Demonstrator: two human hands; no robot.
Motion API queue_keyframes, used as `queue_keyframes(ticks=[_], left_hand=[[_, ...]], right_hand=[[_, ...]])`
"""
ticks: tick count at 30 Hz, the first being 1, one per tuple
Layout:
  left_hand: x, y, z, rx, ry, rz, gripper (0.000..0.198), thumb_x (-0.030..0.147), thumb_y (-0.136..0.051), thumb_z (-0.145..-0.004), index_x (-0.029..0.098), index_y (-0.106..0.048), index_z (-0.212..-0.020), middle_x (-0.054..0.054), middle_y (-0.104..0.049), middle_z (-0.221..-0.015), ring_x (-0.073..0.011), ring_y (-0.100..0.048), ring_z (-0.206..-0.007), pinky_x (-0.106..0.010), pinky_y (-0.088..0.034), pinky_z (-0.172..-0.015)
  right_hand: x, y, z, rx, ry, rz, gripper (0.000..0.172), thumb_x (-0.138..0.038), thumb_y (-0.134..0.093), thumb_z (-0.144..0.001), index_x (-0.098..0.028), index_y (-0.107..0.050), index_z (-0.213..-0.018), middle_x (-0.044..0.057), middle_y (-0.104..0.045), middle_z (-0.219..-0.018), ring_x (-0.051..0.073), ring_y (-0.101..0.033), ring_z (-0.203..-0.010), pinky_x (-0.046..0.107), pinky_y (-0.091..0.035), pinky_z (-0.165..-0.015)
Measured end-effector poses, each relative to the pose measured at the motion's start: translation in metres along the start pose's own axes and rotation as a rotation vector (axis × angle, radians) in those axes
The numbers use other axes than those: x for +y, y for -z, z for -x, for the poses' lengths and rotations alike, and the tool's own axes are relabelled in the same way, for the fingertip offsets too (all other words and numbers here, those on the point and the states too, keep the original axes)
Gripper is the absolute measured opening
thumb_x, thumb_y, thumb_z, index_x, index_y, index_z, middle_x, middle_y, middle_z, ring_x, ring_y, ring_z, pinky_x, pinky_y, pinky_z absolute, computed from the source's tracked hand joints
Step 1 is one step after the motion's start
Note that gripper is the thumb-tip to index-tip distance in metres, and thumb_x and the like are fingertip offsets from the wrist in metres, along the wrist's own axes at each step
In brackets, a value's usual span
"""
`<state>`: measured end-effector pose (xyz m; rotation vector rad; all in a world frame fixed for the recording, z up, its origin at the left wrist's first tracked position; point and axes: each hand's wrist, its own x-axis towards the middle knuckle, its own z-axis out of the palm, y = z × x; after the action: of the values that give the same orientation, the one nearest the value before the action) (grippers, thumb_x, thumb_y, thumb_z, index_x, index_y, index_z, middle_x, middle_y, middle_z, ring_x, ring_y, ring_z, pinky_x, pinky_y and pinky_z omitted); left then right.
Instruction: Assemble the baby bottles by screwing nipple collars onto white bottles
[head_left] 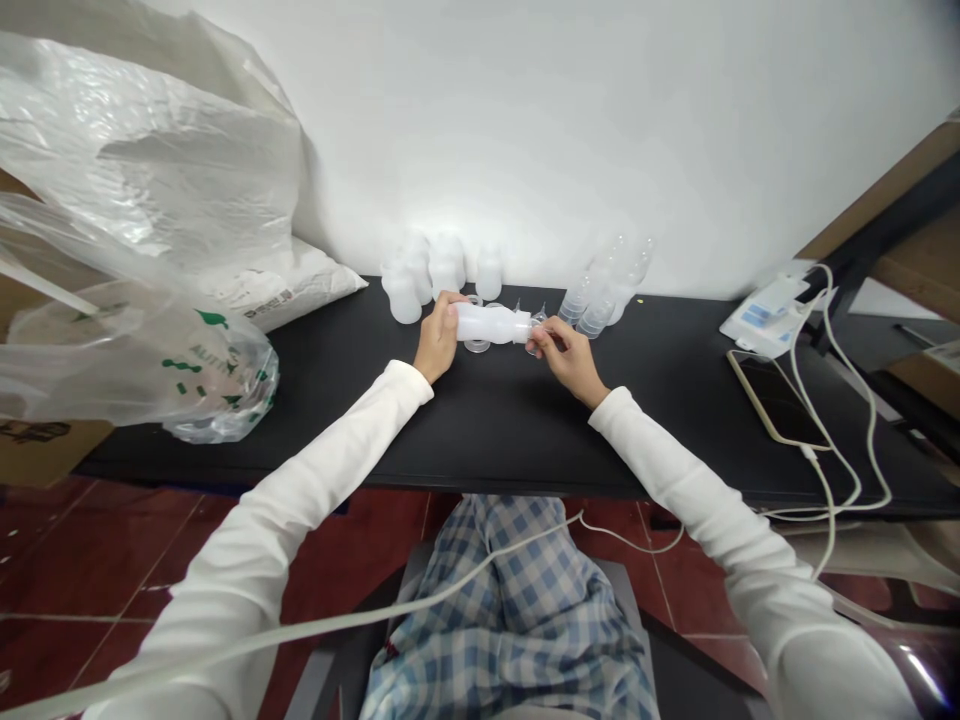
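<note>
A translucent white plastic bottle (491,323) lies sideways between my two hands above the black table. My left hand (439,338) wraps round its base end. At the neck end, the fingers of my right hand (564,352) are pinched on a small clear part, which they partly hide. Behind the bottle several clear ring-like and pointed pieces (478,346) rest on the table. Several frosted rounded bottles (403,293) are grouped by the wall, with one (490,272) slightly apart. To the right stand several clear, tapered plastic pieces (596,312).
Large white plastic bags (187,170) and a clear printed bag (217,365) crowd the table's left side. On the right are a phone (778,397), a white power strip (766,312) and looping white cables (874,430). Another cable (420,603) crosses my lap.
</note>
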<state>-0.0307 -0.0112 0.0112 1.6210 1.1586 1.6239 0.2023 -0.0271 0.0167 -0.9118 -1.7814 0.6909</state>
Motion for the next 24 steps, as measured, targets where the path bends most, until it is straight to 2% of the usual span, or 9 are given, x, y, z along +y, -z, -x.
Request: queue_keyframes(ticks=[3, 5, 8, 10, 15, 18, 21, 24], left_hand=[[0.000, -0.001, 0.000, -0.029, 0.065, 0.034, 0.050, 0.069, -0.047, -0.094, 0.021, -0.064, -0.093, -0.005, -0.063, -0.088, -0.0191, -0.060, -0.082, -0.028, -0.049, -0.076], [-0.002, -0.001, 0.001, -0.018, 0.053, 0.028, 0.050, 0.070, -0.050, -0.093, 0.022, -0.063, -0.096, -0.006, -0.064, -0.093, -0.0203, -0.062, -0.089, -0.029, -0.050, -0.080], [-0.005, 0.001, 0.002, -0.022, -0.084, -0.055, 0.057, 0.075, -0.048, -0.090, 0.022, -0.062, -0.106, -0.009, -0.066, -0.109, -0.0234, -0.063, -0.106, -0.033, -0.050, -0.094], [-0.009, 0.003, 0.000, -0.045, -0.189, -0.125, 0.066, 0.080, -0.042, -0.089, 0.021, -0.060, -0.114, -0.011, -0.065, -0.114, -0.0253, -0.063, -0.111, -0.036, -0.049, -0.100], [-0.022, 0.008, -0.010, -0.097, -0.424, -0.251, 0.077, 0.086, -0.039, -0.085, 0.019, -0.055, -0.121, -0.015, -0.063, -0.114, -0.0286, -0.062, -0.110, -0.046, -0.049, -0.100], [-0.028, 0.008, -0.014, -0.120, -0.541, -0.285, 0.077, 0.087, -0.038, -0.085, 0.021, -0.055, -0.121, -0.015, -0.063, -0.114, -0.0294, -0.062, -0.112, -0.050, -0.048, -0.103], [-0.025, 0.006, -0.013, -0.138, -0.547, -0.289, 0.077, 0.088, -0.036, -0.085, 0.022, -0.056, -0.118, -0.014, -0.064, -0.113, -0.0296, -0.062, -0.112, -0.050, -0.048, -0.103], [-0.015, 0.002, -0.006, -0.130, -0.434, -0.270, 0.076, 0.087, -0.035, -0.086, 0.021, -0.059, -0.115, -0.013, -0.066, -0.111, -0.0282, -0.064, -0.108, -0.046, -0.049, -0.101]], right_hand=[[0.000, 0.001, 0.000, -0.024, 0.008, 0.071, 0.049, -0.070, -0.051, -0.094, -0.024, -0.058, -0.078, 0.002, -0.066, -0.076, 0.015, -0.057, -0.063, 0.034, -0.048, -0.067], [0.001, 0.002, 0.000, -0.031, -0.011, 0.049, 0.050, -0.072, -0.051, -0.093, -0.024, -0.057, -0.082, 0.001, -0.066, -0.076, 0.015, -0.058, -0.064, 0.033, -0.049, -0.068], [0.002, 0.002, -0.001, -0.023, -0.049, -0.054, 0.050, -0.074, -0.050, -0.092, -0.025, -0.054, -0.088, -0.001, -0.067, -0.079, 0.014, -0.059, -0.066, 0.032, -0.049, -0.069], [0.003, 0.002, -0.001, -0.028, -0.070, -0.116, 0.050, -0.075, -0.052, -0.090, -0.025, -0.053, -0.090, -0.001, -0.067, -0.080, 0.013, -0.059, -0.067, 0.031, -0.050, -0.068], [0.002, 0.001, -0.006, -0.053, -0.152, -0.296, 0.054, -0.077, -0.062, -0.083, -0.026, -0.055, -0.101, -0.001, -0.071, -0.082, 0.014, -0.064, -0.068, 0.029, -0.050, -0.061], [0.001, 0.003, -0.009, -0.059, -0.179, -0.362, 0.053, -0.074, -0.069, -0.079, -0.025, -0.058, -0.096, -0.001, -0.070, -0.075, 0.014, -0.065, -0.065, 0.028, -0.052, -0.059], [0.002, 0.005, -0.011, -0.097, -0.234, -0.402, 0.052, -0.071, -0.075, -0.076, -0.023, -0.060, -0.091, 0.001, -0.073, -0.078, 0.014, -0.069, -0.067, 0.029, -0.056, -0.062], [0.003, 0.006, -0.011, -0.089, -0.237, -0.416, 0.051, -0.068, -0.077, -0.075, -0.024, -0.059, -0.093, 0.002, -0.074, -0.083, 0.016, -0.072, -0.074, 0.033, -0.062, -0.071]])
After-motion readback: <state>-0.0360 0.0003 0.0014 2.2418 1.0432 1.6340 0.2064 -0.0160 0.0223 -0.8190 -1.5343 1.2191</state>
